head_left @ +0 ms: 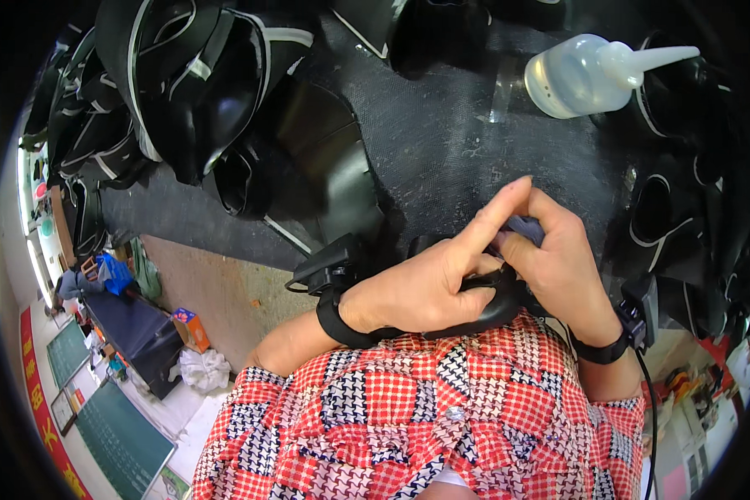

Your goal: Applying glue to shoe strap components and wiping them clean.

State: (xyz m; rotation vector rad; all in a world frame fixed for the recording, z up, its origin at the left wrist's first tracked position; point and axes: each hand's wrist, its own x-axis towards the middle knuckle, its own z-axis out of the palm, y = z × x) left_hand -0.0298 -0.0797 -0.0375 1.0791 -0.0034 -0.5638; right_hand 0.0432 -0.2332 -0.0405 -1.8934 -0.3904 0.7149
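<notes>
Close to my body, at the table's near edge, both hands are together over a glossy black leather piece (498, 310) that looks like a shoe upper. My left hand (429, 283) is curled around it, its index finger stretched up to meet the right fingertips. Between the thumb and fingers of my right hand (565, 271) is pinched a small dark grey cloth-like piece (525, 227). The fingers hide most of where the cloth and leather meet.
A clear squeeze bottle (571, 77) with a white nozzle stands at the back right of the black table (442, 117). Black leather uppers (196, 100) with white edging pile up at left; more uppers (662, 208) lie at right. A cable (652, 417) hangs from my right wrist.
</notes>
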